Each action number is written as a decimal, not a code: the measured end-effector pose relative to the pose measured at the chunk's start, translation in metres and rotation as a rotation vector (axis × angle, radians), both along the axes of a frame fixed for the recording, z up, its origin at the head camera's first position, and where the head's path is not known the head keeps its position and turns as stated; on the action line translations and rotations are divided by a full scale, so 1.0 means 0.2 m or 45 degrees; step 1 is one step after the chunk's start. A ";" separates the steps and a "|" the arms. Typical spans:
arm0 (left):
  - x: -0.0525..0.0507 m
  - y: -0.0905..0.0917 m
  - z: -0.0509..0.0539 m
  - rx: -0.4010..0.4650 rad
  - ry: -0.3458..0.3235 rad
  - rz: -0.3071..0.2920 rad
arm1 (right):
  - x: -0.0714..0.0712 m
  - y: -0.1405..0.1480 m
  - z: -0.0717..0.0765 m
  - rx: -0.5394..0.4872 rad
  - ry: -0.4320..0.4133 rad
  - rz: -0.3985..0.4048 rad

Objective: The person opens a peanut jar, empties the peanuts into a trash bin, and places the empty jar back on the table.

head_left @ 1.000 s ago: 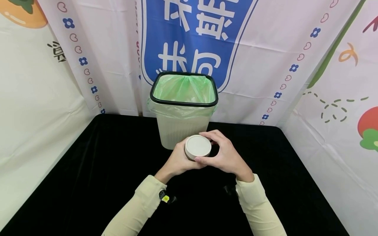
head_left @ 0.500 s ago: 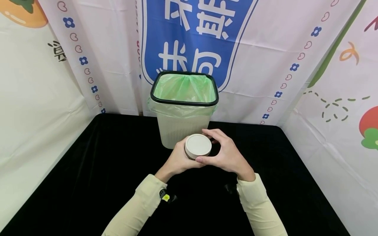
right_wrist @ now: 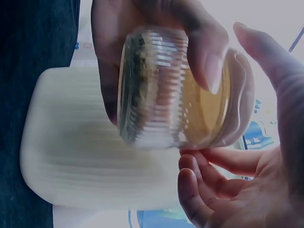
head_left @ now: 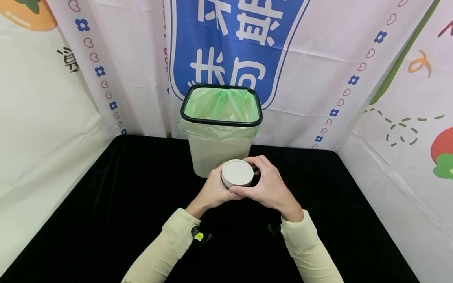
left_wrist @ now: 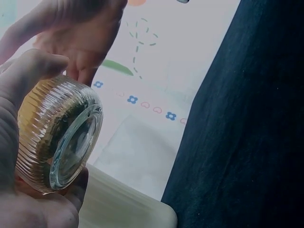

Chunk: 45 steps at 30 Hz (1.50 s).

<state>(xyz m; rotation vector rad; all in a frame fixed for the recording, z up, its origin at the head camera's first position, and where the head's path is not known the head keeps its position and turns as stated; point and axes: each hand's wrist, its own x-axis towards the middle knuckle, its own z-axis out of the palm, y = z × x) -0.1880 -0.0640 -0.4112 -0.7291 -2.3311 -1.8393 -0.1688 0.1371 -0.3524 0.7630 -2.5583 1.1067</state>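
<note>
My left hand (head_left: 213,190) grips a ribbed clear glass jar (right_wrist: 156,88), mostly hidden in the head view. A pale, off-white round lid (head_left: 237,173) tops the jar, facing up. My right hand (head_left: 268,184) curves round the lid, thumb at its near edge and forefinger at the far side. In the right wrist view, the curled fingers (right_wrist: 190,183) come up to the lid's edge, while the thumb's contact is unclear. Yellowish colour shows through the jar's upper part, with something dark near its base (left_wrist: 76,147).
Just beyond the hands, a cream waste bin (head_left: 219,147) stands on the black cloth-covered table (head_left: 141,196). A green bag lines it under a black rim (head_left: 221,123). Printed white curtains (head_left: 134,59) enclose the back and sides.
My right forefinger lifts a little off the lid, then curls back toward it, and the right thumb shifts left along the near edge. The left hand stays nearly still on the jar.
</note>
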 end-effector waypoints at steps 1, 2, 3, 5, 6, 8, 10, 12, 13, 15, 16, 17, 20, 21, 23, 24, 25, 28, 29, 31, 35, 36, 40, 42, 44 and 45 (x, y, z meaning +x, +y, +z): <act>0.00 0.00 0.00 0.002 -0.003 -0.002 | 0.00 0.00 0.00 -0.005 -0.001 0.000; 0.00 0.00 0.00 0.003 -0.006 -0.003 | 0.00 0.00 0.00 -0.011 -0.004 0.001; 0.00 0.00 0.00 0.007 -0.008 -0.006 | -0.01 0.00 0.00 -0.017 -0.008 0.003; 0.00 0.00 0.01 0.014 -0.012 -0.014 | -0.01 0.00 -0.01 -0.036 -0.019 0.015; 0.01 0.00 0.01 0.016 -0.011 -0.018 | -0.01 0.00 -0.01 -0.044 -0.027 0.025; 0.01 0.00 0.01 0.021 -0.009 -0.027 | -0.02 0.01 -0.01 -0.061 -0.041 0.051; 0.01 0.00 0.01 0.025 -0.002 -0.033 | -0.02 0.02 -0.01 -0.082 -0.056 0.081; 0.01 0.00 0.01 0.030 0.006 -0.039 | -0.03 0.03 -0.01 -0.096 -0.068 0.111; 0.01 0.00 0.01 0.034 0.010 -0.042 | -0.04 0.03 -0.01 -0.105 -0.073 0.128; 0.01 0.00 0.01 0.042 0.016 -0.047 | -0.04 0.04 -0.02 -0.121 -0.086 0.163; 0.01 0.00 0.01 0.046 0.016 -0.052 | -0.05 0.04 -0.02 -0.129 -0.092 0.180; 0.01 0.00 0.01 0.050 0.017 -0.057 | -0.05 0.05 -0.02 -0.137 -0.097 0.197; 0.02 0.00 0.01 0.062 0.015 -0.072 | -0.06 0.06 -0.02 -0.161 -0.113 0.243; 0.02 0.00 0.01 0.065 0.017 -0.077 | -0.07 0.06 -0.02 -0.168 -0.119 0.255; 0.02 0.00 0.01 0.070 0.018 -0.083 | -0.07 0.06 -0.02 -0.178 -0.124 0.278; 0.02 0.00 0.01 0.069 0.019 -0.081 | -0.07 0.07 -0.02 -0.176 -0.124 0.280; 0.02 0.00 0.01 0.068 0.019 -0.076 | -0.07 0.07 -0.02 -0.169 -0.120 0.275; 0.02 0.01 0.02 0.053 0.015 -0.043 | -0.05 0.06 0.00 -0.136 -0.087 0.218; 0.02 0.01 0.02 0.046 0.011 -0.027 | -0.04 0.06 0.00 -0.115 -0.068 0.180; 0.01 0.01 0.01 0.036 0.002 0.004 | -0.02 0.04 0.01 -0.074 -0.021 0.091; 0.01 0.01 0.01 0.038 -0.018 0.036 | 0.02 -0.01 0.02 -0.033 0.023 -0.079; 0.01 0.01 0.01 0.040 -0.021 0.039 | 0.02 -0.02 0.01 -0.035 0.019 -0.102; 0.01 0.01 0.00 0.049 -0.036 0.034 | 0.01 -0.04 0.00 -0.056 -0.019 -0.113; 0.01 0.01 0.00 0.051 -0.039 0.027 | 0.00 -0.03 -0.01 -0.067 -0.034 -0.086; 0.01 0.01 0.00 0.057 -0.037 0.017 | -0.01 -0.02 -0.01 -0.075 -0.046 -0.052; 0.01 0.01 0.00 0.059 -0.032 0.013 | -0.01 -0.02 -0.01 -0.080 -0.050 -0.033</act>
